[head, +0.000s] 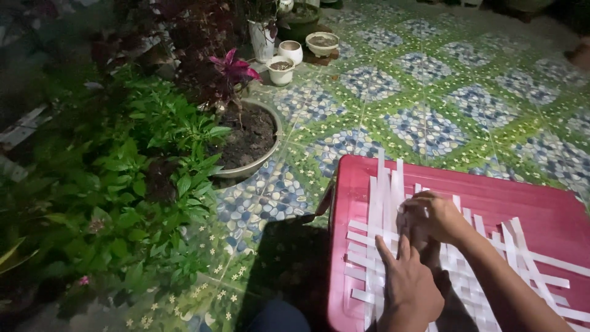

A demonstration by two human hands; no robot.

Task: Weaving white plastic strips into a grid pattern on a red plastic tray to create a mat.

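Left hand (pixel 409 286) flat, fingers spread, pins light, floppy white woven strips (pixel 381 209) on red table (pixel 491 190); right hand (pixel 430 215) pinches one strip's end

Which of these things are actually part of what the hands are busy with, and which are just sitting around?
In use:
- white woven strips, a mat of them
- red table under the strips
- left hand, flat on the weave
- right hand, pinching a strip

Just around:
- large soil-filled pot
- green leafy plants
- small white pots
- patterned tiled floor
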